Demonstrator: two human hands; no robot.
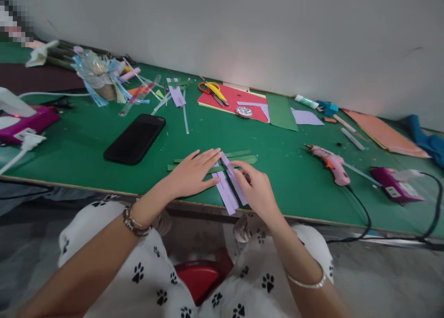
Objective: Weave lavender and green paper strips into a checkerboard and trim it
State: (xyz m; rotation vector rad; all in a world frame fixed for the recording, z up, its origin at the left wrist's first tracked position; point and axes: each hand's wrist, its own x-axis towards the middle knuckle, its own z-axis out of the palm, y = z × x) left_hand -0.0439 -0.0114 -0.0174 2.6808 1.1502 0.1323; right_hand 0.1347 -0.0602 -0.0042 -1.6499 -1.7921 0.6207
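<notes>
Strips: lilac strips (225, 196) crossing green strips (252, 159), right of the phone (135, 140); likely light, limp paper, easily creased, best taken by the loose ends.
Left hand (194, 172): flat, open, over the crossing.
Right hand (257, 188): fingers curled at the outermost lilac strip; whether they pinch it is hard to tell.
Tabletop (277, 170): green, pale-specked right of the phone.
Glue gun (331, 165): well right of the phone.
Wall (222, 35): plain grey, beyond the phone.

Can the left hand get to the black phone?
Probably yes: the black phone lies near the left hand, and nothing seems to stand between them. The hand would just have to leave the purple paper strips at its fingertips.
</notes>
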